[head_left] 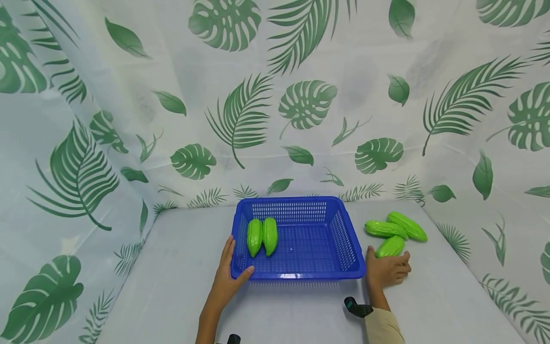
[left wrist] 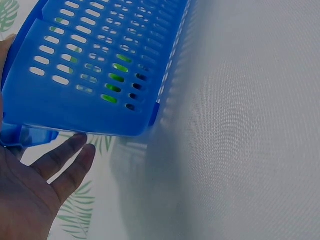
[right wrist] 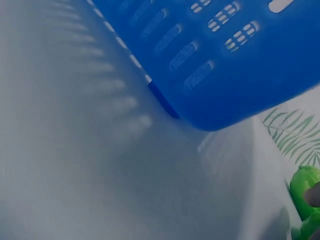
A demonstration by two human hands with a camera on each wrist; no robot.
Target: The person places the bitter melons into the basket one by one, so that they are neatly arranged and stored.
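A blue plastic basket (head_left: pixel 296 275) holds two glossy green ridged fruits (head_left: pixel 262 237) side by side near its left wall. My left hand (head_left: pixel 229 277) is at the basket's front left corner, thumb over the front rim and fingers extended along the outer wall. In the left wrist view, two spread fingers (left wrist: pixel 70 170) show beside the slotted wall. My right hand (head_left: pixel 386 271) is right of the basket, at the nearest of three loose green fruits (head_left: pixel 391 247), its thumb and fingers spread about it. In the right wrist view, fingertips overlap a green fruit (right wrist: pixel 301 186).
Two more green fruits (head_left: pixel 404 228) lie together behind the nearest one on the white table (head_left: pixel 163 286). A leaf-printed curtain (head_left: pixel 266 119) stands around the back and sides. A black wrist camera (head_left: pixel 357 306) sits on the right wrist, above a beige sleeve (head_left: pixel 382 327).
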